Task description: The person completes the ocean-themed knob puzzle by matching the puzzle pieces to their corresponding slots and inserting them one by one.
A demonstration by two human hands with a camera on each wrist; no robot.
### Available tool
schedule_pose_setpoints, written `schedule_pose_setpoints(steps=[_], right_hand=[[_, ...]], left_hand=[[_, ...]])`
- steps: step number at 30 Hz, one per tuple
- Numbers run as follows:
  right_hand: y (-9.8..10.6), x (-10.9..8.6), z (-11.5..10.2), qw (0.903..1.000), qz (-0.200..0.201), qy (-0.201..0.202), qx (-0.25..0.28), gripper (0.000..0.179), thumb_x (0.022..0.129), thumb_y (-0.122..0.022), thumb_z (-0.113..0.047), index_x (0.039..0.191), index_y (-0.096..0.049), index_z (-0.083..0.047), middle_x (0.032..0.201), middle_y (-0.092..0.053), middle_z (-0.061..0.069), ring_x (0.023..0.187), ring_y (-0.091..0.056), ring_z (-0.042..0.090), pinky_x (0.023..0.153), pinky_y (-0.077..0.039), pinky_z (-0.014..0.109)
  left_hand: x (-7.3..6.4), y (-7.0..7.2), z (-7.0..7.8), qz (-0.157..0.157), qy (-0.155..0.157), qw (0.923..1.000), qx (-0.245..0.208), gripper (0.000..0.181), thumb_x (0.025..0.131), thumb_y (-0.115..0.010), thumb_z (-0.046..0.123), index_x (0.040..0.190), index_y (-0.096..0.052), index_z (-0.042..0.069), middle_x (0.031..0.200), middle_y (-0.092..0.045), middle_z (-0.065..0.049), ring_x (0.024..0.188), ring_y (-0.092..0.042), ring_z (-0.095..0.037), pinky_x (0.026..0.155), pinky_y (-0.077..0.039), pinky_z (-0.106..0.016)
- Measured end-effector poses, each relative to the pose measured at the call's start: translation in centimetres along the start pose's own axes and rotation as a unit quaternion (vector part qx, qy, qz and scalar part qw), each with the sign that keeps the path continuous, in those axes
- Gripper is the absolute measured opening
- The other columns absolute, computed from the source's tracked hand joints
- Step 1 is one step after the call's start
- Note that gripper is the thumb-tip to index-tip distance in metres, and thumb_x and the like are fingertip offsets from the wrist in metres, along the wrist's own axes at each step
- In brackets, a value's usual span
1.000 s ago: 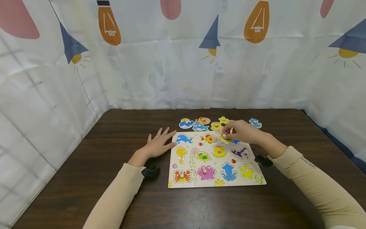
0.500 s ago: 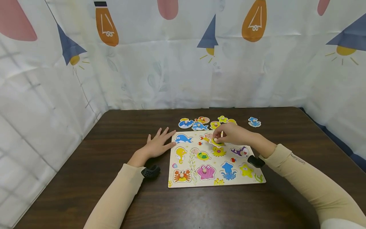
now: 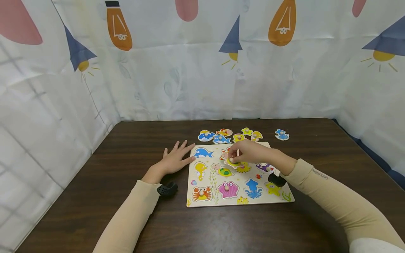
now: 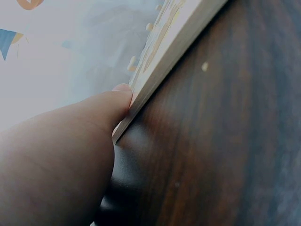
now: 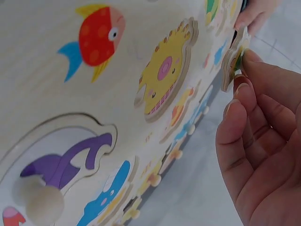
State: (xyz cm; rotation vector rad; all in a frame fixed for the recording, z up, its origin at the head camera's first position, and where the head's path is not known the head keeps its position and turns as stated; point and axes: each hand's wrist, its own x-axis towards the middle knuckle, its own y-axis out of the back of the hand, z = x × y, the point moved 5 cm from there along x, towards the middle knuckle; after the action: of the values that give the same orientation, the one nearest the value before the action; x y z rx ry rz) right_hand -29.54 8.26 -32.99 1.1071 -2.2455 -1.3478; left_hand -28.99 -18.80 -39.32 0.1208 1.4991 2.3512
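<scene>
My right hand (image 3: 253,151) pinches a turtle puzzle piece (image 5: 229,63) by its knob, between thumb and fingers. The piece hovers tilted over the upper middle of a wooden sea-animal puzzle board (image 3: 227,203), up and right of the printed turtle recess (image 3: 225,172). Spread at the board's upper left edge is my left hand (image 3: 172,161), its fingers straight on the table. Its thumb (image 4: 120,101) touches the board's edge in the left wrist view. A crab piece (image 3: 201,194) and a pink shell piece (image 3: 227,190), both with knobs, sit in the board.
Behind the board lie several loose knobbed pieces, among them a whale (image 3: 206,136), a dolphin (image 3: 221,139), a fish (image 3: 224,132) and a starfish (image 3: 247,131). A blue squid piece (image 3: 282,134) lies apart to the right. A patterned curtain (image 3: 202,80) hangs beyond the dark table (image 3: 152,218).
My right hand has carried the turtle piece leftward and slightly toward me, from the board's upper right to its upper middle. The left hand stays where it was.
</scene>
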Motion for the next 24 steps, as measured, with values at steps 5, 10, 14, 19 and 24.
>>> schedule_pose_setpoints(steps=[5, 10, 14, 19, 24], right_hand=[[-0.6, 0.3, -0.3, 0.9997, -0.012, -0.002, 0.021, 0.003, 0.097, -0.073, -0.014, 0.1, -0.074, -0.013, 0.085, -0.062, -0.005, 0.074, -0.056, 0.013, 0.068, -0.05, 0.027], [-1.0, 0.7, -0.6, 0.9994, -0.017, -0.003, 0.032, 0.004, 0.097, -0.074, -0.014, 0.099, -0.074, -0.012, 0.086, -0.062, -0.004, 0.077, -0.056, 0.014, 0.068, -0.05, 0.027], [-1.4, 0.9, -0.7, 0.9995, -0.019, 0.007, 0.026, 0.003, 0.096, -0.075, -0.014, 0.097, -0.074, -0.012, 0.083, -0.061, -0.005, 0.073, -0.055, 0.013, 0.065, -0.048, 0.026], [-1.8, 1.3, -1.1, 0.9996, -0.025, 0.013, 0.009, 0.003, 0.095, -0.076, -0.016, 0.094, -0.075, -0.013, 0.081, -0.061, -0.006, 0.073, -0.054, 0.012, 0.067, -0.047, 0.027], [-2.2, 1.8, -1.2, 0.9993, -0.034, 0.015, -0.004, 0.007, 0.096, -0.076, -0.015, 0.089, -0.074, -0.018, 0.08, -0.061, -0.008, 0.075, -0.054, 0.012, 0.07, -0.048, 0.028]], left_hand=[[0.0, 0.0, -0.1, 0.0, 0.002, 1.0, 0.001, 0.071, 0.106, -0.048, 0.055, 0.166, -0.024, 0.024, 0.171, -0.008, -0.014, 0.155, 0.003, -0.042, 0.112, 0.007, -0.076], [0.0, -0.1, -0.1, 0.0, 0.004, 1.0, 0.002, 0.072, 0.105, -0.048, 0.055, 0.166, -0.024, 0.025, 0.171, -0.008, -0.013, 0.155, 0.003, -0.042, 0.112, 0.007, -0.075], [0.0, -0.1, 0.0, 0.002, 0.004, 1.0, 0.003, 0.071, 0.105, -0.048, 0.055, 0.166, -0.025, 0.025, 0.171, -0.008, -0.014, 0.155, 0.003, -0.042, 0.112, 0.006, -0.076], [-0.1, 0.0, 0.1, 0.001, 0.002, 1.0, -0.003, 0.071, 0.105, -0.048, 0.055, 0.166, -0.024, 0.024, 0.171, -0.007, -0.014, 0.155, 0.003, -0.042, 0.111, 0.007, -0.076], [-0.1, 0.0, 0.1, 0.002, 0.0, 1.0, -0.004, 0.071, 0.106, -0.048, 0.054, 0.166, -0.025, 0.024, 0.171, -0.008, -0.014, 0.155, 0.003, -0.042, 0.111, 0.007, -0.076]])
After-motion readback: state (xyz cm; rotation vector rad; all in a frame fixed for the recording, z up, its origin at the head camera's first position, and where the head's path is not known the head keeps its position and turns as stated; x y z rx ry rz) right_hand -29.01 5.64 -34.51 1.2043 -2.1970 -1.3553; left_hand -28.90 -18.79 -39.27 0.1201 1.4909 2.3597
